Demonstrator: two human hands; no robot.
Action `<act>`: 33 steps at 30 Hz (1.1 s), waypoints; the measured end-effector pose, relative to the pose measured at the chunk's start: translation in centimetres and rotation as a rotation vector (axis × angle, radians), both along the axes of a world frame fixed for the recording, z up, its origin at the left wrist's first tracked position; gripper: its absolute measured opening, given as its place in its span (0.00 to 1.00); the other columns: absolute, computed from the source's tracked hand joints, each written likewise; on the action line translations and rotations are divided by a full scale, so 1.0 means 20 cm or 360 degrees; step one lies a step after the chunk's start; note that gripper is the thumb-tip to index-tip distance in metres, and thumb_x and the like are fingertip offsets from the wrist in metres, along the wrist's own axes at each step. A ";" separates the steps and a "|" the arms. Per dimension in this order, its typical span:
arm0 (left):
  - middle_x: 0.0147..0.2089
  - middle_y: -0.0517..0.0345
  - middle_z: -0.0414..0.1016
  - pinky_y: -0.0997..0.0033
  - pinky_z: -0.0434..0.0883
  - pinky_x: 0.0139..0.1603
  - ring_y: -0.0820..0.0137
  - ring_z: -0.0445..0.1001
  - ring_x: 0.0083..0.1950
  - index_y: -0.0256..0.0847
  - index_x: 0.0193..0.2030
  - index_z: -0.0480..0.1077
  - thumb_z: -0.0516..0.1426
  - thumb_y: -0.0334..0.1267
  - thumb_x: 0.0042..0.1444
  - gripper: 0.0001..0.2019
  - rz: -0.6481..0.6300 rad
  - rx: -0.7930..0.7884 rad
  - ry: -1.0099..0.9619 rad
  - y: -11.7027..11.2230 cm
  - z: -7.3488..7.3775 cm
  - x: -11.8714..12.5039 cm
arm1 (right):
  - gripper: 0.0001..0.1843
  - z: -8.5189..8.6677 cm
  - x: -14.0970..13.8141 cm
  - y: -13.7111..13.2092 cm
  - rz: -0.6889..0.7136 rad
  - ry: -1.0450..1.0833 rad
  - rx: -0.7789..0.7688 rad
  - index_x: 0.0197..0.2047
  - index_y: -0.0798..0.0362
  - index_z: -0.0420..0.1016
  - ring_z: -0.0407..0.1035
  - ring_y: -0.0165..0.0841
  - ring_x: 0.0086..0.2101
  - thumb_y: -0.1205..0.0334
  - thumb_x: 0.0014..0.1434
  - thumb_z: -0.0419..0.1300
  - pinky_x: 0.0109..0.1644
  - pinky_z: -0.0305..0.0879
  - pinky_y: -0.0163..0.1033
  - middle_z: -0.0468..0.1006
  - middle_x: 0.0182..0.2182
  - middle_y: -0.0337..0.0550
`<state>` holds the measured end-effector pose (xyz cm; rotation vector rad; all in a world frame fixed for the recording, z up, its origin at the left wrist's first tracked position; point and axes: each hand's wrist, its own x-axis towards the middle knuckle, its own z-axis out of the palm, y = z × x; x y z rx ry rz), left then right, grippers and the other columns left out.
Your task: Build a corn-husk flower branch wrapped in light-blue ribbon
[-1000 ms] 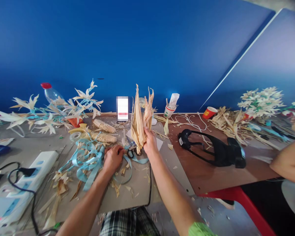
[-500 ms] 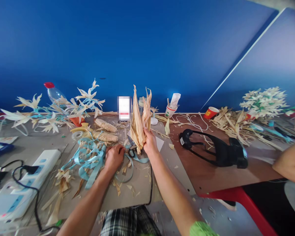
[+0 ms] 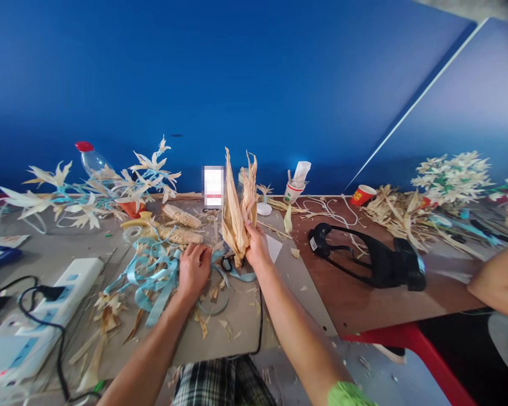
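Note:
My right hand [image 3: 257,248] is closed around the base of an upright bundle of dry corn husks [image 3: 236,208] held above the grey table [image 3: 59,248]. My left hand [image 3: 193,269] rests knuckles-up on the table, fingers curled over something I cannot make out, beside a tangle of light-blue ribbon [image 3: 152,273]. Black-handled scissors [image 3: 226,263] lie between the two hands. Husk scraps litter the table around both hands.
Husk flowers [image 3: 88,194], a red-capped bottle [image 3: 90,159] and corn cobs [image 3: 178,223] sit at the back left. A white power strip [image 3: 29,324] with cables lies left. A black headset [image 3: 381,259], paper cups [image 3: 362,194] and husk piles cover the brown table; another person's arm [image 3: 497,276] is at right.
The husk bundle and my right hand have shifted slightly left and down. My left hand has moved a little toward the scissors and lies flatter on the table.

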<state>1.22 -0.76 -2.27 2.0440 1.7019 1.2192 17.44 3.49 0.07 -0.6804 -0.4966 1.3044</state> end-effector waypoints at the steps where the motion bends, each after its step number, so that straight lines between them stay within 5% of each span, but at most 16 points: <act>1: 0.33 0.52 0.72 0.67 0.65 0.43 0.65 0.70 0.38 0.40 0.32 0.71 0.48 0.40 0.59 0.13 -0.0033 0.0027 -0.0092 0.00 0.01 0.00 | 0.16 0.00 0.00 0.00 0.0007 -0.0018 0.0006 0.37 0.53 0.73 0.75 0.32 0.30 0.58 0.44 0.66 0.32 0.71 0.35 0.81 0.32 0.40; 6: 0.35 0.54 0.71 0.68 0.67 0.42 0.68 0.70 0.39 0.39 0.39 0.70 0.53 0.41 0.56 0.10 -0.0234 -0.0110 -0.0724 -0.01 0.02 0.04 | 0.15 0.01 -0.04 -0.04 0.0085 -0.0080 0.0081 0.38 0.52 0.73 0.75 0.32 0.30 0.58 0.46 0.65 0.35 0.70 0.35 0.81 0.32 0.38; 10: 0.36 0.57 0.71 0.71 0.68 0.39 0.71 0.70 0.36 0.38 0.44 0.66 0.59 0.45 0.50 0.17 -0.0357 -0.0318 -0.1306 0.00 0.01 0.07 | 0.15 -0.01 -0.08 -0.07 0.0156 -0.0216 0.0177 0.38 0.52 0.73 0.73 0.30 0.31 0.57 0.46 0.65 0.36 0.69 0.34 0.80 0.33 0.37; 16: 0.35 0.58 0.75 0.69 0.70 0.41 0.69 0.73 0.38 0.37 0.40 0.67 0.61 0.45 0.47 0.17 -0.0339 -0.0490 -0.1428 0.00 0.03 0.08 | 0.14 -0.02 -0.11 -0.10 0.0261 -0.0523 0.0229 0.36 0.52 0.72 0.71 0.29 0.30 0.57 0.46 0.66 0.36 0.68 0.33 0.79 0.31 0.37; 23: 0.35 0.57 0.77 0.67 0.71 0.44 0.70 0.75 0.37 0.37 0.39 0.72 0.64 0.39 0.42 0.16 -0.0407 -0.0711 -0.2093 0.01 0.03 0.06 | 0.14 -0.01 -0.06 -0.03 -0.0026 -0.0068 0.0034 0.37 0.52 0.72 0.74 0.32 0.34 0.55 0.47 0.63 0.37 0.71 0.36 0.80 0.32 0.39; 33: 0.38 0.55 0.77 0.62 0.71 0.49 0.68 0.75 0.40 0.38 0.40 0.73 0.64 0.37 0.44 0.15 -0.0635 -0.0796 -0.2184 -0.01 0.07 0.05 | 0.13 0.01 -0.06 -0.05 0.0050 0.0031 0.0049 0.34 0.53 0.73 0.74 0.32 0.32 0.57 0.45 0.66 0.37 0.71 0.36 0.81 0.32 0.38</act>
